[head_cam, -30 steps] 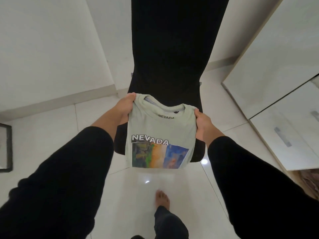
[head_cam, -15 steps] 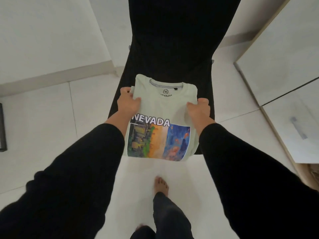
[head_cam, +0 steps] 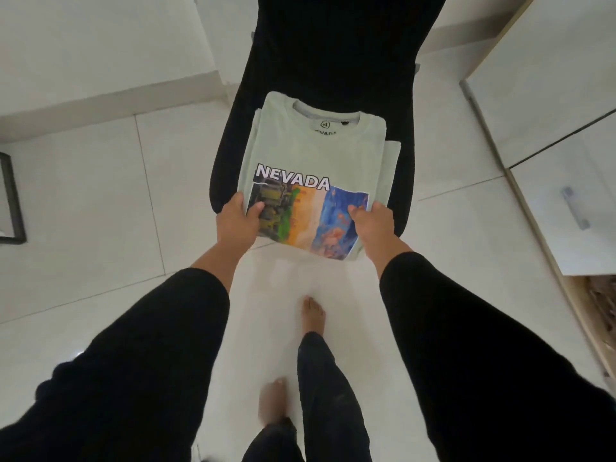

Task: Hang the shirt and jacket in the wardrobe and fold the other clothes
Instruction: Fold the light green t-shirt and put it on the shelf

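A folded pale green T-shirt (head_cam: 316,151) with "NEVADA" and a colourful print lies flat on the seat of a black chair (head_cam: 333,48), collar toward the chair back. My left hand (head_cam: 238,221) pinches the shirt's near left corner, thumb on the print. My right hand (head_cam: 375,223) holds the near right corner the same way. The near edge of the shirt hangs slightly past the seat front.
White wardrobe doors and drawers (head_cam: 560,135) stand at the right, with a wooden frame edge beside them. A dark-framed object (head_cam: 10,198) leans at the far left. White tiled floor (head_cam: 100,195) surrounds the chair; my bare feet stand just before it.
The shirt went from hanging in the air in front of the chair to lying flat on the seat. Both hands slid from its upper corners down to its near corners.
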`<state>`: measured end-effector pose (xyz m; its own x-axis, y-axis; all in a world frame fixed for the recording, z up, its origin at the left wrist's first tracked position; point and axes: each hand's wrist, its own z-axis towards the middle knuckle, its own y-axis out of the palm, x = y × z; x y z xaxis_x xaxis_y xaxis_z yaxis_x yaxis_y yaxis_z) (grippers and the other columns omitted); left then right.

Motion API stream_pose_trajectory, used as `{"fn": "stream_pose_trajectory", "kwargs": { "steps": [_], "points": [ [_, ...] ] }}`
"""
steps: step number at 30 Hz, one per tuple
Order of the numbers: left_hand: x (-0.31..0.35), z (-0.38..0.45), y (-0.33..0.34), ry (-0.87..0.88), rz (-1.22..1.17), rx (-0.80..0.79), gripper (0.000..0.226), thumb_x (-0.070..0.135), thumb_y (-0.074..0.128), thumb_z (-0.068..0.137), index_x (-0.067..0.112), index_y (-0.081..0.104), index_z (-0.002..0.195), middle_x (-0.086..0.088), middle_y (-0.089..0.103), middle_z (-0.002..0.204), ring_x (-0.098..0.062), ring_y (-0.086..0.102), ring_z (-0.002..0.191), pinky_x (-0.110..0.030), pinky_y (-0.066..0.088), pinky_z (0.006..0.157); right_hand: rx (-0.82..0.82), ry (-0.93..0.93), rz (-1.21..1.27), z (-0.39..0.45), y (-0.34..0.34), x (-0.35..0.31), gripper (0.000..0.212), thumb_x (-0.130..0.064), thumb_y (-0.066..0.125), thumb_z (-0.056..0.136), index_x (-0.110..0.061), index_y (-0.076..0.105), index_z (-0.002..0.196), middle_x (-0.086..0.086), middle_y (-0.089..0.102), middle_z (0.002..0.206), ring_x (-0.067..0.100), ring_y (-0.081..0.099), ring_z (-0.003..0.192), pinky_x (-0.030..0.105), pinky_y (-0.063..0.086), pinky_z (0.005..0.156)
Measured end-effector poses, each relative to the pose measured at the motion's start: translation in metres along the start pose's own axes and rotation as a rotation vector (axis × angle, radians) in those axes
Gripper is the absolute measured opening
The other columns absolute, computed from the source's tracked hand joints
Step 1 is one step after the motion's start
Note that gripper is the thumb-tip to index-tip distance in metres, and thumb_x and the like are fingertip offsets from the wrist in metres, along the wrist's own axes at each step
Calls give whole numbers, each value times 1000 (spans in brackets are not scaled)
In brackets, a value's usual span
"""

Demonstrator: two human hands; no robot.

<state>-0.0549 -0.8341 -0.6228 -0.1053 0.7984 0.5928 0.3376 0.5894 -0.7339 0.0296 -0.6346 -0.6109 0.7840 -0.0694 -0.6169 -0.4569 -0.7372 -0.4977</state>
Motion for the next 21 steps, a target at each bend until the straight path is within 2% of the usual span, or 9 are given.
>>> {"fn": "stream_pose_trajectory", "kwargs": {
  "steps": [3,5,7,9,11,13,16,18,21],
  "points": [
    [-7,-20,-7,42,-54,76,29,28,49,96,0,52,105,-15,62,100,-28,56,89,-31,43,75,-9,-40,14,-16,-3,10,35,-25,60,90,-3,56,118,15,60,117,31,59,109,38,49,94],
    [-11,-31,-4,4,-20,104,28,27,48,97,2,52,108,-14,62,101,-29,57,91,-28,39,74,-33,-31,-3,-22,-4,16,38,-26,60,91,-2,55,120,15,60,118,32,59,110,43,48,98],
    [-15,-32,5,-120,-73,137,34,30,52,95,7,49,119,-12,58,114,-29,57,104,-32,43,84,-36,-32,-58,-21,-2,18,44,-30,61,90,0,53,122,15,58,120,32,57,112,38,46,98],
    [-17,-29,16,-346,-174,133,57,36,61,89,13,38,135,-12,44,133,-30,48,121,-41,44,98,40,-72,-90,-13,-1,18,49,-36,63,86,0,55,119,15,59,117,32,57,111,34,46,93],
    [-15,-27,30,-592,-316,81,78,42,64,85,14,23,145,-14,31,143,-33,39,130,-44,40,101,148,-87,-54,-2,-2,13,55,-41,64,82,-2,52,119,13,54,117,29,56,109,36,46,94],
    [-17,-25,46,-768,-434,45,83,51,60,85,9,19,145,-15,32,144,-34,37,131,-43,39,101,224,-98,-70,7,-4,1,61,-45,64,81,-7,45,125,12,45,123,27,50,110,37,46,94],
    [-22,-23,74,-850,-612,-23,83,64,46,85,7,25,142,-13,37,141,-35,40,128,-45,40,104,267,-155,-162,22,-10,-21,73,-53,64,78,-12,37,131,11,40,130,27,44,118,38,45,96],
    [-22,-18,91,-886,-780,-74,87,74,38,82,15,25,144,-9,37,144,-35,40,129,-50,39,104,243,-181,-179,34,-12,-36,80,-56,64,77,-14,31,136,10,39,134,27,41,122,38,42,97],
    [-21,-17,116,-916,-1096,-135,93,81,35,76,24,20,148,-6,32,151,-32,32,137,-54,28,109,186,-217,-89,52,-14,-50,86,-55,70,73,-14,30,137,8,43,134,26,45,121,39,42,102]
  ]
}}
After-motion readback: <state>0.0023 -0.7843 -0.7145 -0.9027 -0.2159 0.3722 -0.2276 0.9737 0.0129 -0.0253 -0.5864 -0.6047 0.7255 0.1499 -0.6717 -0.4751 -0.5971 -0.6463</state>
